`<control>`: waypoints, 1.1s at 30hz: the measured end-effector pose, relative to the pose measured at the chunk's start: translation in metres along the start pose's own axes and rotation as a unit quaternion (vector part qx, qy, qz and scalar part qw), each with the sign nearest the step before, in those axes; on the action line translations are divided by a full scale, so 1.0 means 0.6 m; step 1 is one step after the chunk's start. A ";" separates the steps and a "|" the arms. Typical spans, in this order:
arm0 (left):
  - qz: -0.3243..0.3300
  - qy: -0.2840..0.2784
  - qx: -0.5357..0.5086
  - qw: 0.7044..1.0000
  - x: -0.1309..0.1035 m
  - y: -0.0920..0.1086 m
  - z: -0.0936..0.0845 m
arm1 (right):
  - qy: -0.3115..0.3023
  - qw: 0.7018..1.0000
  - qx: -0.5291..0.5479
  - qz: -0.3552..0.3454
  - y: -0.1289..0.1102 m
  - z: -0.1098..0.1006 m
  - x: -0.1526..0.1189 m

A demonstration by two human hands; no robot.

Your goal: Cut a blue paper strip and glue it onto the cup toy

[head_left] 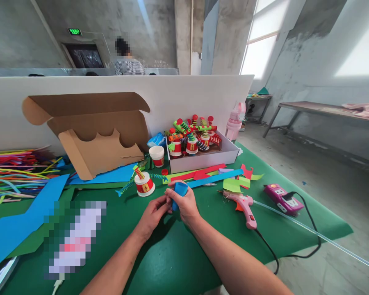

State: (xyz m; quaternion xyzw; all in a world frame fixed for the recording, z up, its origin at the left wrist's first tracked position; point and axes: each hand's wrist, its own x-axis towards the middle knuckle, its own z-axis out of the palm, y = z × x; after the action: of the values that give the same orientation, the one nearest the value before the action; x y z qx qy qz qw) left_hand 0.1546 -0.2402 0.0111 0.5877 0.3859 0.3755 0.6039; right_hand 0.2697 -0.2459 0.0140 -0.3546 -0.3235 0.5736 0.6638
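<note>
A rolled piece of blue paper [180, 189] is in my right hand [187, 205], whose fingers and thumb wrap round it. My left hand [155, 213] is closed too, its fingertips pinched at the lower left side of the roll; the exact contact is partly hidden. Just beyond my hands stands an upside-down red and white paper cup [145, 184] with a striped folded-paper spring on top and blue-green spring arms. To the right, a pink glue gun [244, 207] lies on the green table cover [172, 262], a clear glue stick [295, 221] reaching from its back.
A white box [203, 160] holds several finished cup figures. Beside it are another cup [156, 156] and an open cardboard box [110, 123]. Coloured paper strips [215, 178], a purple power unit [283, 199] with a cord, and blue sheets [27, 217] lie around. Behind the white partition [187, 94] stands a person.
</note>
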 end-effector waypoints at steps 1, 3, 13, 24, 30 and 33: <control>-0.003 0.001 -0.007 1.000 -0.001 -0.002 0.000 | -0.002 1.000 0.002 0.000 0.000 0.000 0.000; -0.008 0.000 -0.026 1.000 -0.002 -0.007 -0.002 | -0.005 1.000 0.003 0.005 0.000 0.000 0.000; -0.017 -0.005 -0.044 0.999 -0.002 -0.018 0.003 | 0.024 0.999 -0.026 -0.028 0.001 0.002 0.002; 0.011 -0.003 -0.060 0.998 -0.001 -0.013 0.002 | 0.062 0.996 0.068 0.013 -0.004 -0.005 0.010; 0.075 0.088 0.059 0.992 0.009 -0.034 0.024 | 0.082 0.989 0.123 0.029 0.002 -0.006 0.015; 0.093 0.141 0.103 0.980 0.010 -0.036 0.029 | 0.076 0.992 0.096 0.022 0.009 0.000 0.012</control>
State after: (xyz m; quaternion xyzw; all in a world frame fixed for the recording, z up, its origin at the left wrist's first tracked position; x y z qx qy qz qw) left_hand 0.1726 -0.2425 -0.0102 0.6212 0.4479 0.4671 0.4419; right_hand 0.2680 -0.2381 0.0096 -0.3391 -0.2077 0.5875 0.7048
